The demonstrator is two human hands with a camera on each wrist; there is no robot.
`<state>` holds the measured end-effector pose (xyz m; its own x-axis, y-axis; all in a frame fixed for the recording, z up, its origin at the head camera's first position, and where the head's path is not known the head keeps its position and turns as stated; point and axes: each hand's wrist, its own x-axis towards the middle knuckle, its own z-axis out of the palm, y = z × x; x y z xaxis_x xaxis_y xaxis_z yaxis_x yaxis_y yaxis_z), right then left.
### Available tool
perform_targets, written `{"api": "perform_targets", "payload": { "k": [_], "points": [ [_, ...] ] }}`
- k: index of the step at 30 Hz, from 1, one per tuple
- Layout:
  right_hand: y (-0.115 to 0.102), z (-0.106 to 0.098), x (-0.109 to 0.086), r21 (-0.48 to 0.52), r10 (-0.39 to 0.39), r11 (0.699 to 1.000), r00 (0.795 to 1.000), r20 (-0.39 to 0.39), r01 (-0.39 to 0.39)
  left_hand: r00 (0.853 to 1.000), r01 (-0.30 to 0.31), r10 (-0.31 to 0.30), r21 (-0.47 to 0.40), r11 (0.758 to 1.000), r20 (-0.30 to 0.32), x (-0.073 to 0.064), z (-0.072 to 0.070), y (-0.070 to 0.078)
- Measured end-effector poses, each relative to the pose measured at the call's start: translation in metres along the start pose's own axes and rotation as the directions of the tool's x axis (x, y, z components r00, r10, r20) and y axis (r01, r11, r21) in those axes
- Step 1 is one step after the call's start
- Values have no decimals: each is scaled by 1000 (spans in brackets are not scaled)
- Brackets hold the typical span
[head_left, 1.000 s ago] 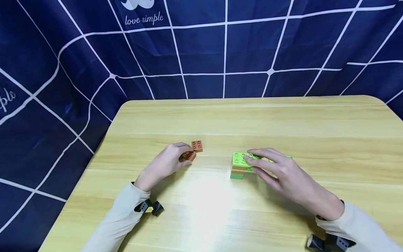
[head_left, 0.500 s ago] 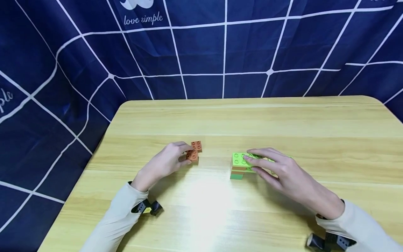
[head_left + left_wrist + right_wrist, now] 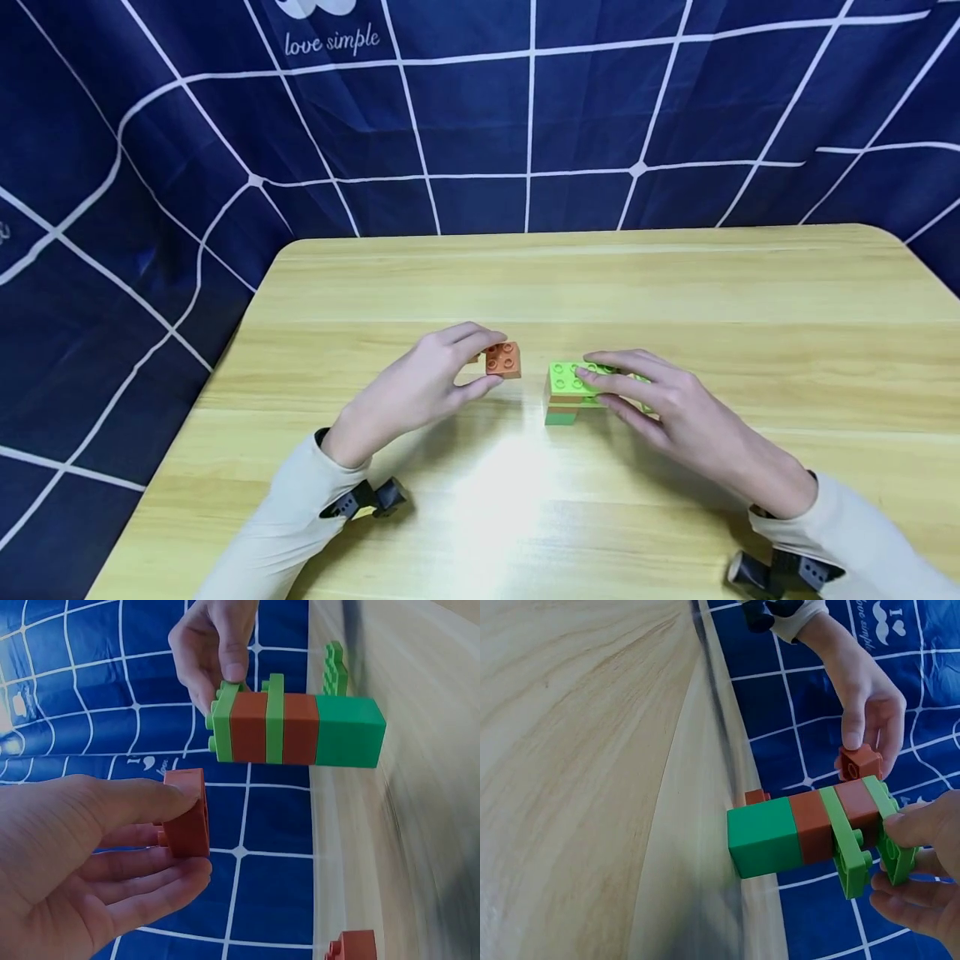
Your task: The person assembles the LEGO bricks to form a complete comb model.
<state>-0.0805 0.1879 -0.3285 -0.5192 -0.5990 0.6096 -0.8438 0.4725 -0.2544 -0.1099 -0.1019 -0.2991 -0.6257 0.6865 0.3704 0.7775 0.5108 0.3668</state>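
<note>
My left hand (image 3: 420, 392) pinches a reddish-brown toy building brick (image 3: 504, 360) between thumb and fingers, lifted above the table and just left of a block stack. In the left wrist view this brick (image 3: 186, 817) stands on edge, its studs facing the palm. My right hand (image 3: 675, 408) grips the top lime plate (image 3: 562, 377) of the stack at its right end. Below that plate, in the right wrist view, come a brown brick (image 3: 857, 802), a second lime plate (image 3: 842, 840), another brown brick (image 3: 810, 825) and a green brick (image 3: 763, 836) at the bottom.
A second loose brown brick (image 3: 356, 945) lies on the wooden table (image 3: 480, 283), mostly hidden behind the left hand in the head view. Another lime piece (image 3: 335, 669) shows beyond the stack. A dark blue gridded cloth (image 3: 480, 108) hangs behind the table.
My left hand has lifted the brown brick from beside the other loose one and carried it right, towards the stack. The right hand and stack stay almost in place.
</note>
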Motion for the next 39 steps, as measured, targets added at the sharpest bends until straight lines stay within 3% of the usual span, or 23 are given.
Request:
{"api": "perform_targets", "payload": {
  "k": [25,39],
  "points": [
    [1,1,1,5,-8,1000,1000,0,8,999,-31,31,-11,999,8,10,1,9],
    [0,-3,-2,-27,0,1000,999,47,1,995,-100,100,14,995,3,15,4,13]
  ]
}}
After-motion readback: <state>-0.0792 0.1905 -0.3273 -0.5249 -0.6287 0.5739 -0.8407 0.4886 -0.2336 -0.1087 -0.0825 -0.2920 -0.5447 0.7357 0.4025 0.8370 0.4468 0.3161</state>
